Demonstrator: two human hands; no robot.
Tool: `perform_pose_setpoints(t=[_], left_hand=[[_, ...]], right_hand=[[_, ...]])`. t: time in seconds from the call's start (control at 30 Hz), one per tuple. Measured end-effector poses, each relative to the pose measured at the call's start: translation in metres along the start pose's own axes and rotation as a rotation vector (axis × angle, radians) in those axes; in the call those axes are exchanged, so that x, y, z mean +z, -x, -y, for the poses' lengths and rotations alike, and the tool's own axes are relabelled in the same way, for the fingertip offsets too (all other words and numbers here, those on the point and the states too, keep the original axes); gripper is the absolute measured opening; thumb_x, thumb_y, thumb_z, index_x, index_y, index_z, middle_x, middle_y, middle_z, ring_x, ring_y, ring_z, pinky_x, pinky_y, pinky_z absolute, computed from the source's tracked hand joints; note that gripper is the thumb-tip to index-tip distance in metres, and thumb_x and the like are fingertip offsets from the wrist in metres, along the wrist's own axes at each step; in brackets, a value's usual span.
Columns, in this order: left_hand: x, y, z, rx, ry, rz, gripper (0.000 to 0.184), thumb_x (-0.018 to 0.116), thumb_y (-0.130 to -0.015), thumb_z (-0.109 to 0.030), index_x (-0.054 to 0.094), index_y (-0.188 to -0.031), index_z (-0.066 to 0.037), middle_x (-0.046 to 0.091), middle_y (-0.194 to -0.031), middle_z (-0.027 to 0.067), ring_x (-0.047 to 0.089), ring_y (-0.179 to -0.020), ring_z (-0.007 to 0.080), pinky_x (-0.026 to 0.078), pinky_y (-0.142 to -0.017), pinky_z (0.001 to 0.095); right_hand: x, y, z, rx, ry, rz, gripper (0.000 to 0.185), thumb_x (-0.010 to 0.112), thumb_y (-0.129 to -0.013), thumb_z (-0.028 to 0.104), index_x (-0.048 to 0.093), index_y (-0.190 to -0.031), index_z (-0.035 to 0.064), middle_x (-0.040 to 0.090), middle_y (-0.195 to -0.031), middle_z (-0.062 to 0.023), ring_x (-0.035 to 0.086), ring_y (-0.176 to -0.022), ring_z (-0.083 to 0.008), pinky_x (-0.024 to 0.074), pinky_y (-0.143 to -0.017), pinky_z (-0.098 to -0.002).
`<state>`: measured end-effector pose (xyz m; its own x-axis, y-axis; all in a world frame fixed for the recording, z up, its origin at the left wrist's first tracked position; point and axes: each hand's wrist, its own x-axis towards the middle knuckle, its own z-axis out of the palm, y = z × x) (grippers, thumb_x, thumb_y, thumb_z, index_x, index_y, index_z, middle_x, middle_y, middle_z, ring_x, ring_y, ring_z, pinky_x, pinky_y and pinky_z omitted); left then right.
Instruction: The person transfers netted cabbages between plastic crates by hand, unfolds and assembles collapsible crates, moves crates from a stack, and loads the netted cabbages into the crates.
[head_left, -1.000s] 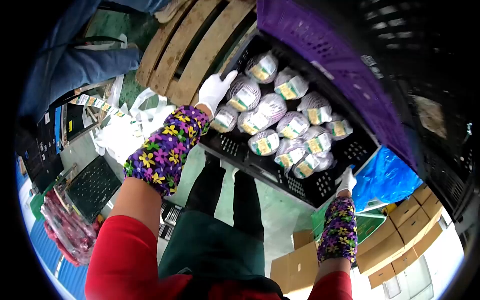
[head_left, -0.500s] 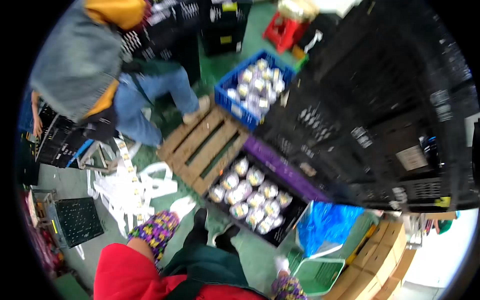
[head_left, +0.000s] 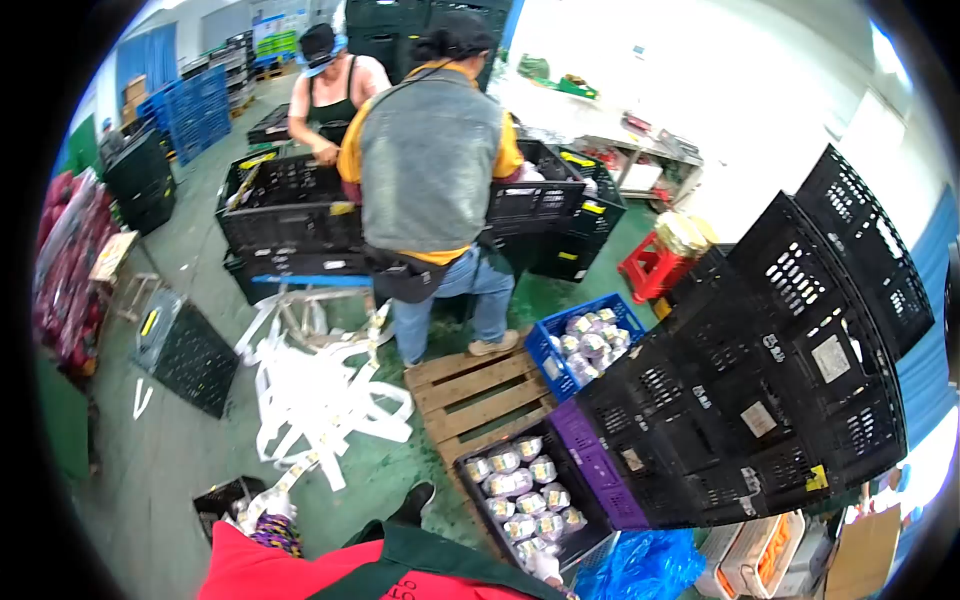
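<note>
My left hand (head_left: 281, 504), in a white glove, is low at the left, beside a small black crate (head_left: 212, 502). A white strip with printed labels (head_left: 312, 460) runs from a tangled heap of white strips (head_left: 300, 395) to beside this hand; whether I grip it cannot be made out. My right hand (head_left: 546, 566), also gloved, is at the near end of a black crate (head_left: 467, 490) of round, clear-wrapped packages with labels (head_left: 510, 484). It is close to the nearest packages; its fingers are too small and blurred to read.
A wooden pallet (head_left: 470, 395) lies ahead, with a blue crate (head_left: 545, 365) of similar packages beyond it. Stacked black crates (head_left: 730, 400) rise at the right. Two people (head_left: 425, 170) (head_left: 330, 100) work at black crates ahead. A blue plastic bag (head_left: 640, 568) is at lower right.
My view has lifted and swung, bringing the co-workers and the far room into sight. My left hand is farther out to the left, by the strip; my right hand is now at the package crate.
</note>
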<state>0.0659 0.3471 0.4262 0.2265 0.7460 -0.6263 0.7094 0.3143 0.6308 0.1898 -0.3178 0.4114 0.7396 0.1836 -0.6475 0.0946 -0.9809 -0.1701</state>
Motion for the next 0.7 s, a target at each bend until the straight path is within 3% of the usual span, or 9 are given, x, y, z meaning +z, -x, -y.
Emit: perform_pose_setpoints(t=[0.03, 0.1, 0.17, 0.23, 0.27, 0.37, 0.43, 0.57, 0.7], left_hand=[[-0.008, 0.018, 0.024, -0.225, 0.082, -0.011, 0.022, 0.054, -0.091, -0.025, 0.052, -0.086, -0.004, 0.054, -0.067, 0.0127, 0.049, -0.042, 0.0229, 0.037, -0.033, 0.04], [-0.003, 0.041, 0.067, -0.238, 0.112, 0.072, 0.02, 0.055, -0.089, -0.023, 0.054, -0.091, -0.003, 0.054, -0.068, 0.014, 0.051, -0.044, 0.0257, 0.039, -0.035, 0.0411], [-0.008, 0.058, 0.089, 0.932, -0.713, 0.043, 0.022, 0.058, -0.09, -0.027, 0.056, -0.093, -0.005, 0.056, -0.069, 0.0131, 0.054, -0.048, 0.0278, 0.043, -0.04, 0.0394], [-0.003, 0.069, 0.061, 0.232, 0.0, 0.201, 0.029, 0.057, -0.092, -0.033, 0.057, -0.102, -0.006, 0.059, -0.07, 0.0086, 0.054, -0.05, 0.0186, 0.042, -0.041, 0.0324], [0.0, 0.092, 0.025, -0.065, 0.336, 0.096, 0.032, 0.056, -0.093, -0.036, 0.057, -0.107, -0.007, 0.06, -0.07, 0.0064, 0.053, -0.05, 0.014, 0.042, -0.042, 0.0288], [-0.024, 0.093, -0.005, 0.038, 0.387, 0.007, 0.032, 0.057, -0.094, -0.035, 0.059, -0.109, -0.007, 0.063, -0.072, 0.0026, 0.052, -0.052, 0.0092, 0.038, -0.045, 0.0237], [-0.041, 0.083, 0.004, -0.001, 0.403, -0.051, 0.034, 0.057, -0.095, -0.038, 0.059, -0.111, -0.008, 0.064, -0.073, 0.001, 0.056, -0.057, 0.0091, 0.041, -0.051, 0.0246], [-0.08, 0.068, 0.047, -0.135, 0.448, -0.156, 0.038, 0.056, -0.094, -0.04, 0.059, -0.114, -0.007, 0.062, -0.07, 0.0016, 0.053, -0.052, 0.0099, 0.038, -0.045, 0.025], [-0.117, 0.02, 0.153, -0.419, 0.464, -0.239, 0.038, 0.054, -0.093, -0.039, 0.058, -0.113, -0.006, 0.065, -0.074, 0.0107, 0.06, -0.058, 0.0237, 0.046, -0.05, 0.0349]], right_hand=[[-0.003, 0.002, 0.0, -0.085, -0.052, -0.096, 0.015, 0.064, -0.078, 0.024, 0.069, -0.083, 0.0109, 0.069, -0.085, -0.0143, 0.067, -0.084, -0.0347, 0.0522, -0.072, -0.0481], [-0.011, -0.008, 0.008, -0.183, 0.01, -0.098, 0.014, 0.062, -0.08, 0.022, 0.067, -0.088, 0.0106, 0.068, -0.084, -0.0137, 0.067, -0.08, -0.0338, 0.0516, -0.069, -0.0468], [-0.014, -0.016, 0.014, -0.347, 0.116, -0.116, 0.015, 0.06, -0.085, 0.019, 0.062, -0.097, 0.01, 0.067, -0.082, -0.0126, 0.066, -0.074, -0.0319, 0.0504, -0.062, -0.0441], [-0.011, -0.01, 0.008, -0.517, 0.228, -0.088, 0.017, 0.057, -0.09, 0.016, 0.058, -0.106, 0.0094, 0.065, -0.081, -0.0114, 0.065, -0.067, -0.03, 0.0492, -0.056, -0.0415], [-0.003, -0.017, -0.004, -0.547, 0.269, -0.02, 0.017, 0.057, -0.09, 0.016, 0.058, -0.106, 0.0094, 0.065, -0.081, -0.0114, 0.065, -0.067, -0.03, 0.0492, -0.056, -0.0415], [0.011, -0.071, -0.006, -0.525, 0.386, -0.008, 0.013, 0.06, -0.083, 0.016, 0.065, -0.091, 0.0078, 0.067, -0.084, -0.0193, 0.067, -0.083, -0.0366, 0.0523, -0.07, -0.0466], [-0.068, -0.046, 0.066, -0.391, 0.29, 0.011, 0.01, 0.06, -0.083, 0.015, 0.065, -0.084, 0.0071, 0.067, -0.083, -0.019, 0.067, -0.083, -0.0353, 0.0531, -0.071, -0.0457], [-0.044, -0.124, 0.08, -0.635, 0.417, -0.06, 0.012, 0.055, -0.084, 0.013, 0.065, -0.088, 0.0073, 0.067, -0.094, -0.0195, 0.066, -0.09, -0.0343, 0.0514, -0.079, -0.0437], [-0.092, -0.141, 0.195, -0.54, -0.351, 0.082, 0.014, 0.056, -0.089, 0.014, 0.066, -0.09, 0.0049, 0.064, -0.074, -0.0075, 0.063, -0.065, -0.0209, 0.0509, -0.057, -0.0346]])
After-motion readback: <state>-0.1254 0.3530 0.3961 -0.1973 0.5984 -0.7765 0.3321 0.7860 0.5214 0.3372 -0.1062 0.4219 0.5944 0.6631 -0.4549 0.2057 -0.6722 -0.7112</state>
